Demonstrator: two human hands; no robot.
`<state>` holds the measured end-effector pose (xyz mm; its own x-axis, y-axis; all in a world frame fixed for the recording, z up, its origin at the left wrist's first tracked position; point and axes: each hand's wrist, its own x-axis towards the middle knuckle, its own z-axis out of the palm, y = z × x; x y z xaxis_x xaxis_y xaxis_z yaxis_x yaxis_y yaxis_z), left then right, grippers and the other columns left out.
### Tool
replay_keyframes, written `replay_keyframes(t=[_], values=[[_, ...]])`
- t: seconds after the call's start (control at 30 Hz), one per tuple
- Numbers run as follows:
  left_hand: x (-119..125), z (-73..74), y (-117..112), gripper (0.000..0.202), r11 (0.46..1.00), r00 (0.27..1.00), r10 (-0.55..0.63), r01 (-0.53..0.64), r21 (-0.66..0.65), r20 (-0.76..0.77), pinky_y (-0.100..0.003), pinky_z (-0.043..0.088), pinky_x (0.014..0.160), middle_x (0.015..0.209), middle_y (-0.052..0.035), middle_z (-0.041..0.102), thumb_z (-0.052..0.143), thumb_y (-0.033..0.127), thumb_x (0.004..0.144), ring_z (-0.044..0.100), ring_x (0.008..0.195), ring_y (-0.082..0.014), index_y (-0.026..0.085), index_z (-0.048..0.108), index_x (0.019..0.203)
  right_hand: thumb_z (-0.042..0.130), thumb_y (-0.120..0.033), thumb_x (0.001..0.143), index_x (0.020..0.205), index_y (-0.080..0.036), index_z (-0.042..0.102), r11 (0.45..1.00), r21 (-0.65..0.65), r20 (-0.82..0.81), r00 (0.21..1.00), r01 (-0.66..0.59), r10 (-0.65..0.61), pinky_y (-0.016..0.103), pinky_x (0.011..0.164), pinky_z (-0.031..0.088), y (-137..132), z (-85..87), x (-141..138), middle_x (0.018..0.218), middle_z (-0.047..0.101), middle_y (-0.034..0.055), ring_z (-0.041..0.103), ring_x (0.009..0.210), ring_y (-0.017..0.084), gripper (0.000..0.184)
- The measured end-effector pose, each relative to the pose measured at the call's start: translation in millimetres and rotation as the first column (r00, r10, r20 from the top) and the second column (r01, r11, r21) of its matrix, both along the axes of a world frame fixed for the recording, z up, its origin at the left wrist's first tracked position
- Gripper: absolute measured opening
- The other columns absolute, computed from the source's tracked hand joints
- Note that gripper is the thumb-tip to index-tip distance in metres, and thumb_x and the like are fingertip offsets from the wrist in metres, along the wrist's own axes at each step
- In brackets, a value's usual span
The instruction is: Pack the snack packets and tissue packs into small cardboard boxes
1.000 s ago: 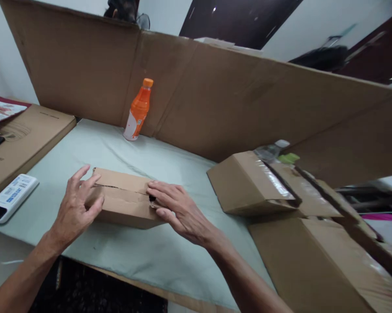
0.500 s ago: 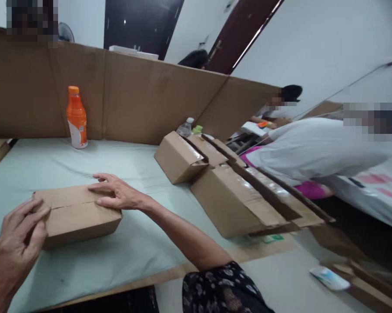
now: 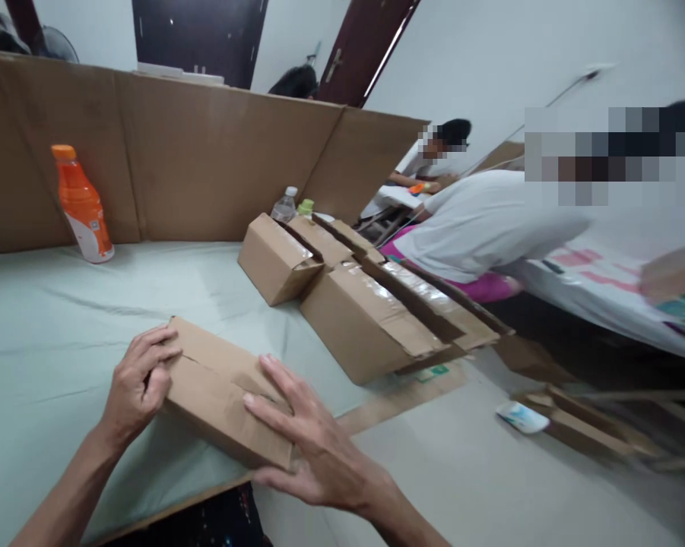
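A closed brown cardboard box (image 3: pixel 222 380) lies at a slant near the table's front edge, its top flaps meeting in a seam. My left hand (image 3: pixel 140 384) grips the left end, with curled fingers over the corner. At the opposite end, my right hand (image 3: pixel 313 441) has its fingers spread across the top and its thumb low against the side, holding the box. Whether the underside fully touches the table cannot be seen.
Several cardboard boxes (image 3: pixel 370 319) stand together at the table's right side. Behind stands an orange drink bottle (image 3: pixel 85 209) against a cardboard partition (image 3: pixel 222 159). A clear bottle (image 3: pixel 285 205) is behind the boxes. A person in a white shirt (image 3: pixel 479 228) bends over at right.
The box has swung clockwise and come nearer the table's front edge, its right end now toward me. Both hands moved with it. The camera view has shifted to the right.
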<state>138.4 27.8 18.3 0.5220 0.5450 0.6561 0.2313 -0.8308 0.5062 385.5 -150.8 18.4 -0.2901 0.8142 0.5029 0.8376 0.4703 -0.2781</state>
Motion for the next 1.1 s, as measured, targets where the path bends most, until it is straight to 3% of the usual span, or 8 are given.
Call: replay_keyframes(t=[0.1,0.17,0.3,0.43,0.67,0.93,1.0,1.1], values=[[46.0,-1.5,10.7,0.032,0.995,0.995,-0.081,0.077,-0.061,-0.052,-0.043,0.053,0.110,0.131,-0.0103,0.070,0.043,0.015,0.096,0.063,0.128,-0.0246,0.020,0.072,0.108,0.066,-0.033,0.092,0.148,-0.022,0.051,0.980,0.094,0.014,0.984,0.177,-0.179,0.053,0.112,0.045,-23.0,-5.4,9.9,0.160,0.042,0.0169,0.039,0.148,0.035,0.059],[73.1,-2.4,15.0,0.035,0.990,0.990,-0.104,0.094,-0.110,-0.095,-0.046,0.050,0.115,0.146,-0.0135,0.061,0.047,0.025,0.099,0.057,0.137,-0.0272,0.019,0.067,0.127,0.065,-0.029,0.092,0.146,-0.022,0.052,0.947,0.165,0.014,0.959,0.276,-0.282,0.053,0.110,0.046,-29.5,-8.8,26.4,0.150,0.053,0.0166,0.046,0.143,0.034,0.056],[100.6,-10.2,8.3,0.059,0.978,0.973,-0.136,0.102,-0.182,-0.185,-0.053,0.040,0.122,0.166,-0.0179,0.036,0.051,0.037,0.102,0.037,0.154,-0.0318,0.018,0.042,0.156,0.063,-0.036,0.095,0.143,-0.024,0.056,0.770,0.274,0.025,0.796,0.576,-0.604,0.054,0.105,0.047,-25.1,-19.4,73.4,0.143,0.060,0.0166,0.053,0.134,0.036,0.050],[93.0,-35.9,-15.2,0.056,0.968,0.933,-0.181,0.114,-0.222,-0.311,-0.052,0.046,0.117,0.164,-0.0173,0.041,0.058,0.030,0.096,0.044,0.149,-0.0332,0.020,0.050,0.151,0.059,-0.048,0.097,0.137,-0.022,0.062,0.582,0.264,0.119,0.572,0.769,-0.811,0.054,0.102,0.045,-7.7,-27.0,99.0,0.144,0.062,0.0168,0.053,0.134,0.038,0.048],[42.3,-70.2,-39.9,0.044,0.977,0.850,-0.180,0.098,-0.187,-0.495,-0.057,0.053,0.109,0.152,-0.0199,0.055,0.062,0.022,0.088,0.056,0.138,-0.0374,0.018,0.068,0.131,0.052,-0.050,0.100,0.140,-0.022,0.062,0.505,0.234,0.211,0.464,0.831,-0.860,0.054,0.103,0.038,11.8,-25.9,101.9,0.146,0.062,0.0153,0.053,0.133,0.035,0.049],[-34.8,-72.3,-65.3,0.036,0.984,0.789,-0.014,-0.097,-0.147,-0.614,-0.058,0.043,0.119,0.153,-0.0144,0.054,0.060,0.026,0.094,0.044,0.148,-0.0356,0.022,0.065,0.130,0.054,-0.059,0.097,0.146,-0.013,0.056,0.490,0.478,0.147,0.483,0.729,-0.863,0.064,0.105,0.035,-14.7,-9.5,86.3,0.152,0.050,0.0279,0.044,0.140,0.046,0.067],[-43.8,-75.6,-79.8,0.037,0.980,0.770,0.005,-0.131,-0.151,-0.639,-0.056,0.040,0.121,0.156,-0.0145,0.052,0.061,0.026,0.095,0.042,0.149,-0.0346,0.021,0.064,0.131,0.059,-0.052,0.097,0.148,-0.017,0.053,0.573,0.525,0.116,0.614,0.629,-0.780,0.060,0.109,0.035,-12.1,-1.9,62.0,0.155,0.048,0.0243,0.042,0.144,0.043,0.062],[-46.9,-80.6,-102.1,0.043,0.977,0.750,0.013,-0.149,-0.150,-0.661,-0.058,0.032,0.125,0.160,-0.0169,0.047,0.059,0.028,0.098,0.039,0.152,-0.0346,0.019,0.059,0.139,0.057,-0.046,0.100,0.141,-0.024,0.058,0.812,0.382,0.181,0.826,0.442,-0.534,0.053,0.112,0.037,18.8,-9.4,22.3,0.156,0.050,0.0155,0.042,0.147,0.036,0.047]])
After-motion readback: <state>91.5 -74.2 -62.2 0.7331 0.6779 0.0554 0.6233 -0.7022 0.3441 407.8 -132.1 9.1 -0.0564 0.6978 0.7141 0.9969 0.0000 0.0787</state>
